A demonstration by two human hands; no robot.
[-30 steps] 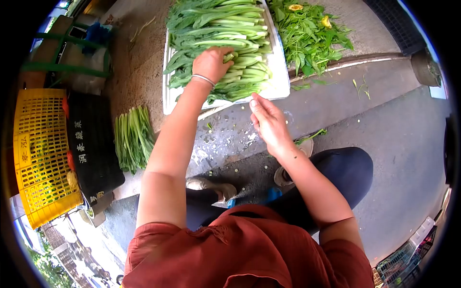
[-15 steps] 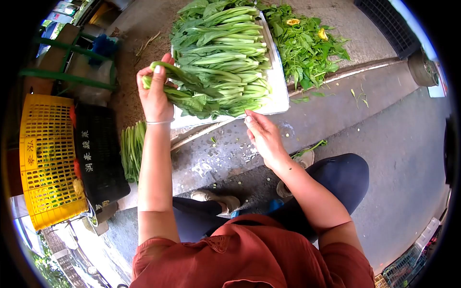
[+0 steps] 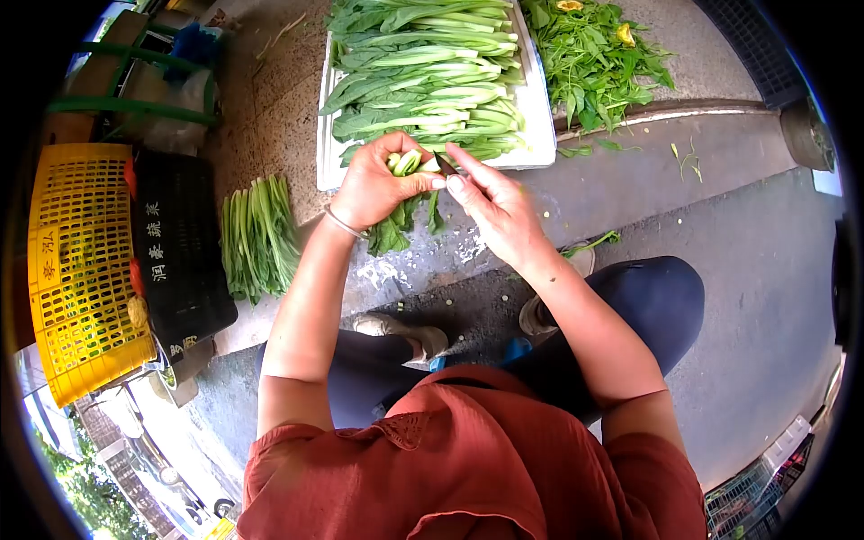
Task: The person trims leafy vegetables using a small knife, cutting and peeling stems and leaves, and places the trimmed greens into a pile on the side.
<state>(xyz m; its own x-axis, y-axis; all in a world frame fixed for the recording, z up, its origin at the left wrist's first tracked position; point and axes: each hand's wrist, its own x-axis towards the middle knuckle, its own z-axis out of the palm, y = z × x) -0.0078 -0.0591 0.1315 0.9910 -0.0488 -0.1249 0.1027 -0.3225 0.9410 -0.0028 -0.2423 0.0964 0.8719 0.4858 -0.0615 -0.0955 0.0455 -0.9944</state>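
My left hand (image 3: 373, 183) is closed around a few green leafy stalks (image 3: 405, 163), whose leaves hang below it. Close beside it, my right hand (image 3: 495, 205) grips a small dark blade (image 3: 445, 165), which touches the stalk ends. Just beyond both hands lies a white tray (image 3: 539, 117), covered with rows of leafy green vegetables (image 3: 432, 76), stalk ends to the right.
A bundle of greens (image 3: 258, 236) lies at the left, beside a black crate (image 3: 180, 243) and a yellow crate (image 3: 81, 270). Loose leaves (image 3: 598, 72) are heaped right of the tray. A dark crate (image 3: 751, 45) stands at the top right.
My left hand has come from the tray's left side to the front centre with the stalks, turning their ends towards my right hand. The blade now shows at the stalk ends.
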